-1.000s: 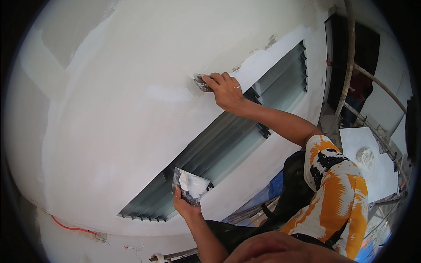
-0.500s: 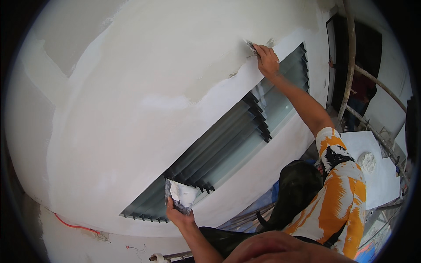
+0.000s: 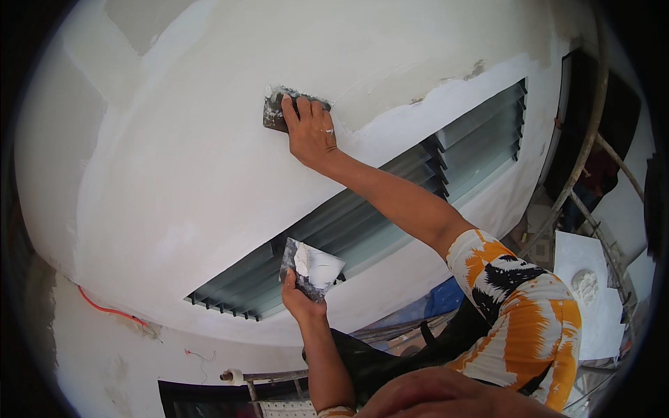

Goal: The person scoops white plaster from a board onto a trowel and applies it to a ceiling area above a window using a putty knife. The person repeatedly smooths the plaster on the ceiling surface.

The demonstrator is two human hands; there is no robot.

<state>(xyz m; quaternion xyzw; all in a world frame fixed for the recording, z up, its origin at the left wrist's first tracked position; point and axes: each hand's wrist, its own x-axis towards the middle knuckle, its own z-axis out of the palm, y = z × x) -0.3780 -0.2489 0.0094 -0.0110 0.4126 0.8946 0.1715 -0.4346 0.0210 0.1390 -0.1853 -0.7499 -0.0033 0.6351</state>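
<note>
My right hand (image 3: 311, 134) grips a putty knife (image 3: 275, 117) with a wide, smeared blade, held flat against the pale wall (image 3: 188, 174) above the louvre window. Lower down, my left hand (image 3: 304, 304) is closed around a second flat putty blade (image 3: 324, 268), in front of the window's glass slats. A lump of white putty (image 3: 302, 259) rests on that blade. A thin line of fresh putty and a duller, rough patch (image 3: 390, 101) show to the right of the right hand.
The louvre window (image 3: 362, 216) with dark frame runs diagonally below my right arm. At right, a white board (image 3: 592, 334) bears a putty heap (image 3: 585, 285) beside scaffold poles (image 3: 592, 118). Another person stands by a dark doorway. An orange tube (image 3: 111, 311) pokes from the wall at lower left.
My right hand has swept left and slightly down along the wall with its putty knife. My left hand has risen a little, still holding the loaded blade. The view has shifted slightly.
</note>
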